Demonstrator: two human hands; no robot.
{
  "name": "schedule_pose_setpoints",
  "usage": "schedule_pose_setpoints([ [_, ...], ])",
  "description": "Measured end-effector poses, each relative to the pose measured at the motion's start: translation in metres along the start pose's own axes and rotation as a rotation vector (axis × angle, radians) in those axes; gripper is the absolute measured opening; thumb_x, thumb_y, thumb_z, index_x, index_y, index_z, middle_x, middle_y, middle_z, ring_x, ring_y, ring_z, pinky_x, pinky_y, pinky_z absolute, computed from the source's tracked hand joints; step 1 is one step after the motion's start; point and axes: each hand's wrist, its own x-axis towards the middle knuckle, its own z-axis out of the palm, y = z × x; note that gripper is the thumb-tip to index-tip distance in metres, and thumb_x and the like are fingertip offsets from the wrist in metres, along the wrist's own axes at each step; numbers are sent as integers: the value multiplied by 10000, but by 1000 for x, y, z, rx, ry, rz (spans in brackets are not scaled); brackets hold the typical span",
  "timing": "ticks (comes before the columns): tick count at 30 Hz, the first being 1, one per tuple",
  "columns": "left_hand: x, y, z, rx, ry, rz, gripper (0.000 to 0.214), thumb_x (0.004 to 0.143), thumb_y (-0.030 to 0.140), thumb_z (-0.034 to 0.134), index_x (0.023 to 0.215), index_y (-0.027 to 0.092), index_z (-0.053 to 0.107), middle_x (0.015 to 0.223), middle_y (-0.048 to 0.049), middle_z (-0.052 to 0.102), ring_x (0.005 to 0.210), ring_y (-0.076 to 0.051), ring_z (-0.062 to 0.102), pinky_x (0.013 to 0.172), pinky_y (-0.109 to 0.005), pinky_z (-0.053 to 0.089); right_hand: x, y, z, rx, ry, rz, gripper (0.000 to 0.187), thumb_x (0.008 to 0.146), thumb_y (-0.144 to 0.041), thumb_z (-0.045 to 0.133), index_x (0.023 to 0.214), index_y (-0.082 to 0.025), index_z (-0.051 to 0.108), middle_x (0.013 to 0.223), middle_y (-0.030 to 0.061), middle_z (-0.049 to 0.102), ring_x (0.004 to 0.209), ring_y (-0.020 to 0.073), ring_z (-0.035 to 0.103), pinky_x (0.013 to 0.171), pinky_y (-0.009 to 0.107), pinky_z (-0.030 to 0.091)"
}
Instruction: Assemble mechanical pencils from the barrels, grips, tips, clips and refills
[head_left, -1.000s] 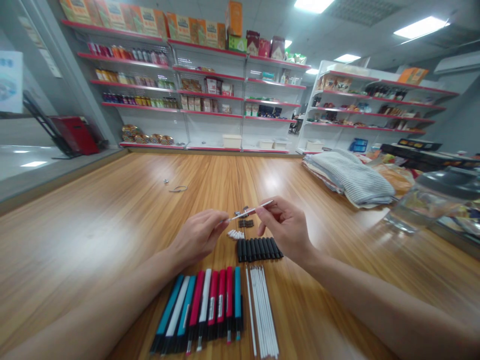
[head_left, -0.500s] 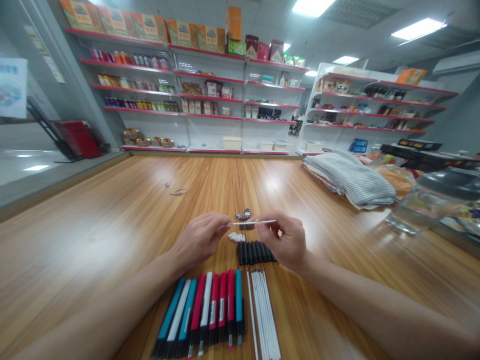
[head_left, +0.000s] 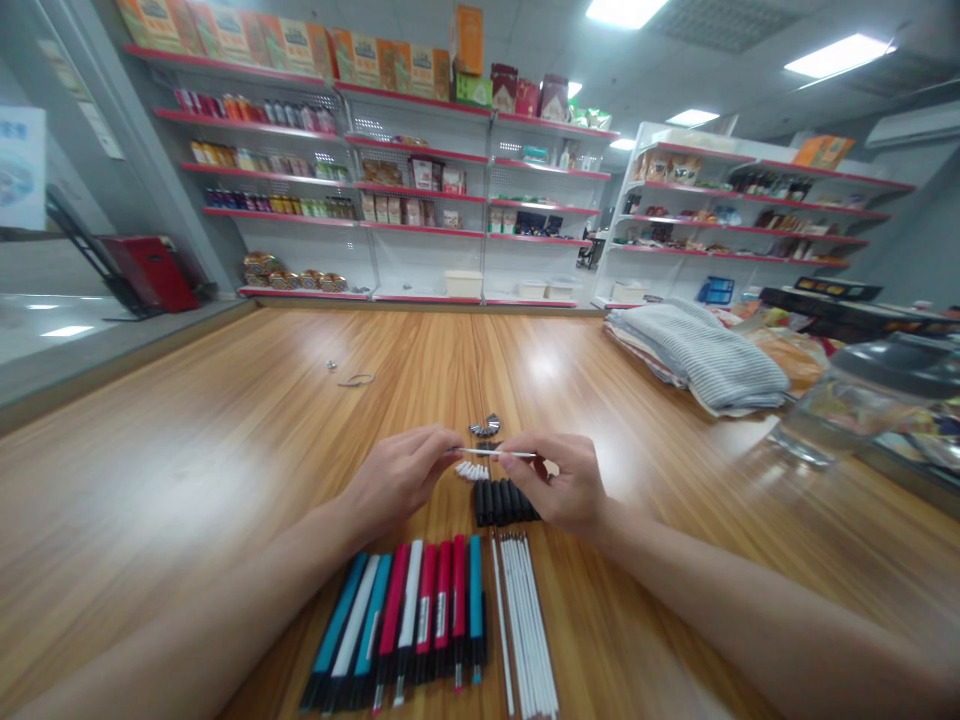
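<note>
Biggest thing here is the wooden table [head_left: 187, 420], with everything else laid out on it. The person's left hand [head_left: 405, 475] and right hand [head_left: 562, 480] meet over the middle, both in a pinch on the same thin white rod [head_left: 484, 452]. A second ago that rod slanted up to the right; now it's pretty much level, and the right hand has dropped and slid in closer to the left. My read: the two-handed work on this one rod is still going, with the grip getting tighter together.

Closer in there's a row of coloured pens [head_left: 425, 600], a bundle of white rods [head_left: 525, 620] beside it, and the black tubes [head_left: 495, 503] above those. Right hand now covers the right end of the tubes, so no counting them. The rod's left tip is lost in the left fingers, can't tell what's on it. Smallest stuff: white bits [head_left: 472, 470] and silver bits [head_left: 493, 427], too blurry to name, plus a dark patch half hidden behind the rod.
</note>
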Motion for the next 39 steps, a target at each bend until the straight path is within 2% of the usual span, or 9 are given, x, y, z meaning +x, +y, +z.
schedule_pose_setpoints([
  [4,-1,-1,1,65,-21,53,88,946,219,459,992,193,530,853,-26,594,776,-138,557,710,-246,436,1,3,1,-61,-79,-4,77,840,-204,618,887,-179,674,809,22,687,600,90,553,573,230,443],
  [9,0,-1,1,126,16,31,105,942,216,469,1029,198,527,890,-32,612,817,-146,573,722,-250,438,5,6,-3,-144,-21,18,88,829,-234,630,876,-164,657,686,4,629,562,91,519,572,241,429],
  [16,1,7,-4,189,-40,78,106,938,232,484,1028,206,533,894,-21,632,837,-159,589,737,-269,446,8,4,-6,-137,-104,-103,86,855,-206,599,819,-171,669,781,47,672,698,132,584,649,259,444],
  [24,2,8,-5,215,-30,114,156,939,212,462,1071,214,544,890,-26,649,821,-155,598,716,-263,451,10,3,-7,-231,-161,-22,268,893,-300,561,686,-155,652,628,21,595,583,99,500,574,243,349],
  [27,0,3,-2,187,-25,57,135,949,235,444,1003,210,565,857,-27,645,794,-149,599,708,-254,448,11,11,-9,-231,-209,75,330,904,-346,533,666,-154,655,602,16,585,559,97,483,553,241,330],
  [30,-2,-3,1,153,-12,-52,151,955,262,434,972,211,575,844,-22,641,766,-145,597,683,-248,436,12,31,-14,-174,-178,271,379,922,-380,479,692,-145,668,615,18,607,531,94,481,514,232,322],
  [32,-3,-6,2,144,-14,-120,177,960,282,422,973,215,585,855,-24,646,766,-150,604,674,-247,432,12,49,-16,-119,-172,398,362,907,-385,490,719,-138,676,643,22,630,548,100,506,516,224,343],
  [34,-2,-8,3,142,-37,-176,202,964,300,409,974,221,595,872,-27,656,783,-160,618,680,-251,435,11,66,-16,-81,-221,485,286,860,-370,554,772,-134,689,678,24,649,594,112,541,552,220,380],
  [39,-2,-7,4,144,-90,-262,214,961,327,406,941,237,598,871,-15,673,768,-178,632,656,-264,432,7,80,-9,-84,-328,505,268,812,-393,608,933,-176,709,688,1,631,597,107,516,539,214,364],
])
